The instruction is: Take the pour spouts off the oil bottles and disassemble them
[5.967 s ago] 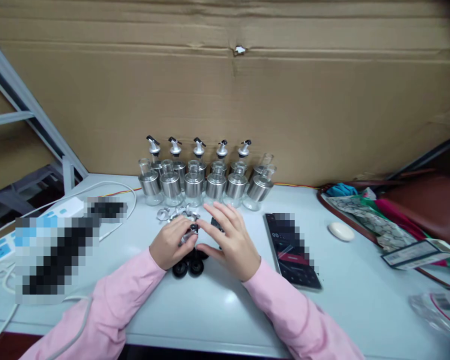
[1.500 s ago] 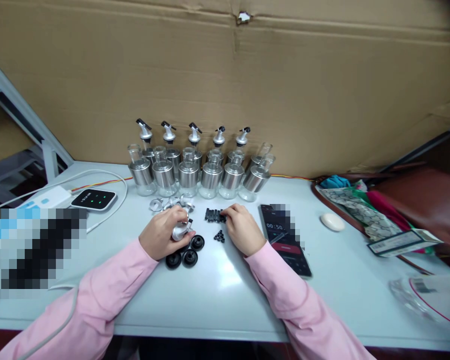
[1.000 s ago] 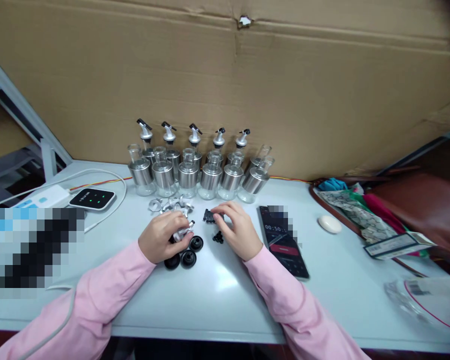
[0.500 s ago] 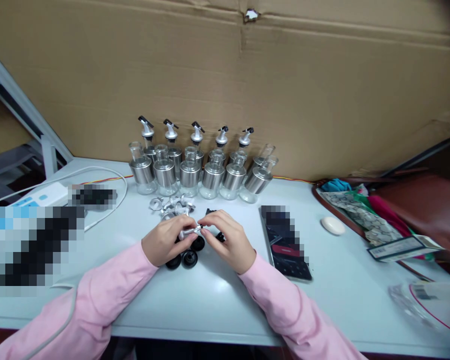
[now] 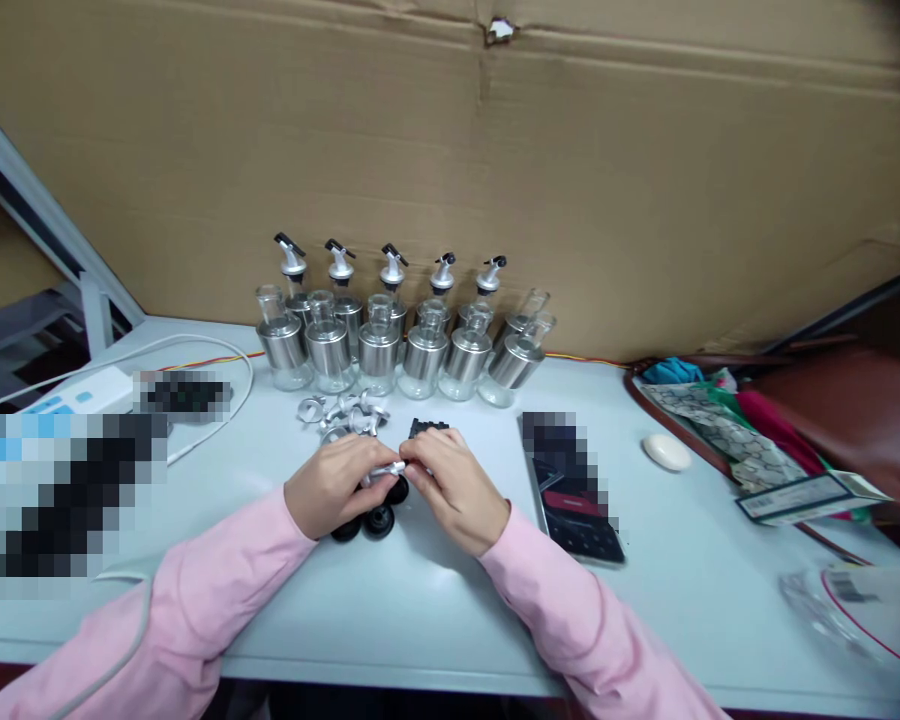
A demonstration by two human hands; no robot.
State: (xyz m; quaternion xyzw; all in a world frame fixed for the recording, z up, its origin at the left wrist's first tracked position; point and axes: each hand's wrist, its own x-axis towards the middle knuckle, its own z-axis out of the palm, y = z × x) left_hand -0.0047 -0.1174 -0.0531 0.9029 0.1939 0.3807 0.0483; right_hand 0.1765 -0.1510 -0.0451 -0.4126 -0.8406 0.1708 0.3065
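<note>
My left hand [image 5: 339, 484] is closed on a silver pourer spout [image 5: 382, 470], its narrow end pointing right. The fingers of my right hand [image 5: 457, 488] are pinched at that narrow end; a small dark part there is mostly hidden by the fingertips. Several loose silver spout pieces [image 5: 356, 410] lie just beyond my left hand. Black round stopper bases [image 5: 379, 521] lie under and in front of my hands. A bunch of small black parts [image 5: 426, 427] shows behind my right hand.
Glass bottles with steel bands [image 5: 379, 352] stand in two rows at the back; several rear ones carry pourers [image 5: 393, 264]. A phone [image 5: 574, 490] lies right of my hands, a white oval object [image 5: 666, 452] farther right. Cables and a power strip [image 5: 97, 392] are at left.
My right fingers have closed in around the spout's narrow end, covering the small dark part more. My left hand keeps its hold on the spout.
</note>
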